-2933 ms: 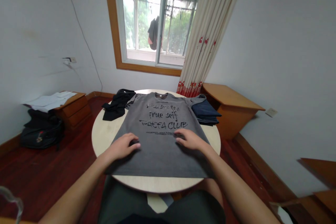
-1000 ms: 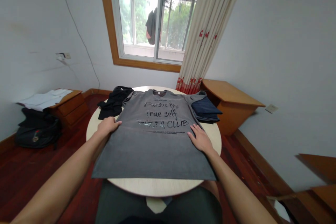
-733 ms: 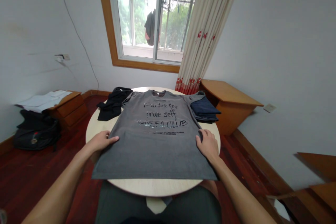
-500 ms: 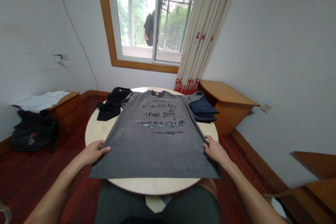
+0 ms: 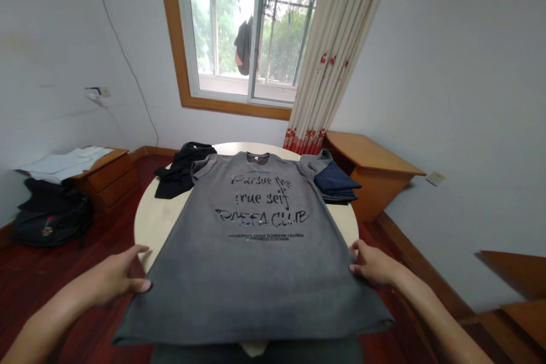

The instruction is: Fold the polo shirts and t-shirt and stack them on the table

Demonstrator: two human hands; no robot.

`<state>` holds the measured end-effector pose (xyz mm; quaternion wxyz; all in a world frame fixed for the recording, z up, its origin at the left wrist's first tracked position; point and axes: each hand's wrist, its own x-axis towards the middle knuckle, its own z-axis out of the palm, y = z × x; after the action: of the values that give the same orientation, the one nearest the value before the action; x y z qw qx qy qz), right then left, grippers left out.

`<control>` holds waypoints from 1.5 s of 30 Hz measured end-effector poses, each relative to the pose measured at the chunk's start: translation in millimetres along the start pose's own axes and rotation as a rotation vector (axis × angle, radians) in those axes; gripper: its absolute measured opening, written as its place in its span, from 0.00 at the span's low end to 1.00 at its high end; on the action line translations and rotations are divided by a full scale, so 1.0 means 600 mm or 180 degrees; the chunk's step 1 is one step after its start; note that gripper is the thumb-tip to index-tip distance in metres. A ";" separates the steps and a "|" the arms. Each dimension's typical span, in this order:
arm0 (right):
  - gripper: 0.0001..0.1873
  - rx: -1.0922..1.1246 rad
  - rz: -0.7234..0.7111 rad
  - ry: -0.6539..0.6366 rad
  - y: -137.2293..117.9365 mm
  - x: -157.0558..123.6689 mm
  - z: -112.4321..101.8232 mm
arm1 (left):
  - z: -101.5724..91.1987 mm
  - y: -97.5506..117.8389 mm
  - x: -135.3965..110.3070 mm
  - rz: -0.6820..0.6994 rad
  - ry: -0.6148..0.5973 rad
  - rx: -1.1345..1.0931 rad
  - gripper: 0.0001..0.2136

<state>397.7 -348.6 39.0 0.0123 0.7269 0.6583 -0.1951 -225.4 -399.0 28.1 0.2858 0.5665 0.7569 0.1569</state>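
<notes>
The left hand and right hand each have their grip clamped on 1 side edge of the gray lettered T-shirt, spread across the round worktop.

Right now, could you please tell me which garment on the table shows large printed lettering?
The grey T-shirt spread in the middle; the black clothing and the folded navy pile show no such lettering.

Daylight glares through the window, the floor lies dim, and the hands look slightly blurred.
</notes>
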 end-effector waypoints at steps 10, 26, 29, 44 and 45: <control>0.32 -0.0374 -0.2056 0.0685 -0.345 0.133 0.039 | 0.174 0.337 0.147 0.2249 0.0002 0.1141 0.27; 0.34 -0.0391 -0.1168 0.0778 -0.353 0.368 0.040 | 0.192 0.345 0.403 0.1868 0.0330 0.1575 0.31; 0.36 -0.0269 -0.1070 0.0751 -0.376 0.402 0.042 | 0.206 0.375 0.441 0.1782 0.0257 0.1491 0.33; 0.42 -0.0509 -0.0500 0.1153 -0.348 0.578 -0.025 | 0.150 0.389 0.626 0.1200 0.1113 0.1416 0.40; 0.43 -0.0422 -0.0381 0.1120 -0.342 0.587 -0.028 | 0.145 0.386 0.637 0.1094 0.1069 0.1357 0.41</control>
<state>225.1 18.7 -1.9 -0.0667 0.7069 0.7038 -0.0215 -69.0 26.9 -7.5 0.0011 0.6993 0.7025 0.1321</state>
